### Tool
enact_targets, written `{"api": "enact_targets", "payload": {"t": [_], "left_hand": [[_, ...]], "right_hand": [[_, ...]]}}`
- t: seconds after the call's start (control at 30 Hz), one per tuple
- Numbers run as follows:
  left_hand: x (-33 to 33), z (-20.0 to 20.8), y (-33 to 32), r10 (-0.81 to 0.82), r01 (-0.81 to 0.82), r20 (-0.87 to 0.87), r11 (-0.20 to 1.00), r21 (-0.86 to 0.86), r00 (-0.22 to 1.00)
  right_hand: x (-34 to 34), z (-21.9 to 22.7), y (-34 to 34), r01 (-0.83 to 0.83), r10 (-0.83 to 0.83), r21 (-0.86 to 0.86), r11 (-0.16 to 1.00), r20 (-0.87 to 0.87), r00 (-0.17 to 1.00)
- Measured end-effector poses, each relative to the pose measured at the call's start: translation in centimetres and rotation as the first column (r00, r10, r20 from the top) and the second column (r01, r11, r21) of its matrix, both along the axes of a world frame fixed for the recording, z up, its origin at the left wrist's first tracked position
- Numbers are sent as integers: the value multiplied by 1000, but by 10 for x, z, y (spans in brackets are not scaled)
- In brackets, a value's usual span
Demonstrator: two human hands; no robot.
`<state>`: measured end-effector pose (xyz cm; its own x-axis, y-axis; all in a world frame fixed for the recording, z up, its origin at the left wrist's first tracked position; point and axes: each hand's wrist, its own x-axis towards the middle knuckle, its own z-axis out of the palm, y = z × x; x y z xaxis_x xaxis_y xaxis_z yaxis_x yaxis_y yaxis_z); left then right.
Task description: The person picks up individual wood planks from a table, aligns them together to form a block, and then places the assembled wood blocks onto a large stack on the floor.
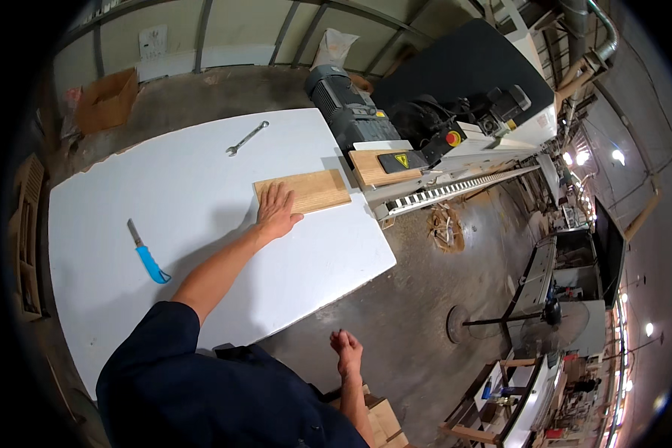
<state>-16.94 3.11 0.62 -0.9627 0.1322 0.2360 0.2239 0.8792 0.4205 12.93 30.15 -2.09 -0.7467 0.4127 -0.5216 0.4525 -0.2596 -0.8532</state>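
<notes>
Left hand (275, 215) spread, grained rectangular board (319, 190) beneath

The left hand (278, 211) hides part of the wooden board (322, 191) beneath it. Whether the curled right hand (347, 351) holds anything cannot be told. Behind the left hand, a dark sleeve (153, 332) covers part of the surface (336, 265). Right of both hands, the pale heap (446, 228) on the floor (425, 299) is too small to make out.

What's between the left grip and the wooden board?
Nothing visible: the left grip rests directly on the wooden board. The wrench and blue-handled tool lie apart from both, on the white table.
</notes>
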Motion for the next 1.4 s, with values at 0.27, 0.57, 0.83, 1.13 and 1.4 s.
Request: {"api": "enact_targets", "payload": {"t": [0.27, 0.57, 0.83, 1.13, 1.4], "left_hand": [[42, -7, 2, -56, 75, 122, 985, -158, 991], [89, 5, 24, 36, -36, 129, 999, -2, 991], [37, 50, 91, 36, -310, 361, 596, 741, 932], [25, 28, 95, -57, -450, 456, -310, 838, 888], [74, 39, 27, -7, -611, 616, -136, 780, 788]], "right_hand": [[-202, 60, 8, -316, 300, -14, 949, -271, 915], [-431, 37, 17, -148, 31, -584, 798, -205, 978], [-392, 54, -2, -374, 265, -481, 793, -281, 923], [-268, 59, -26, -564, 509, -438, 700, -248, 824], [-305, 41, 8, -418, 357, -315, 852, -233, 905]]}}
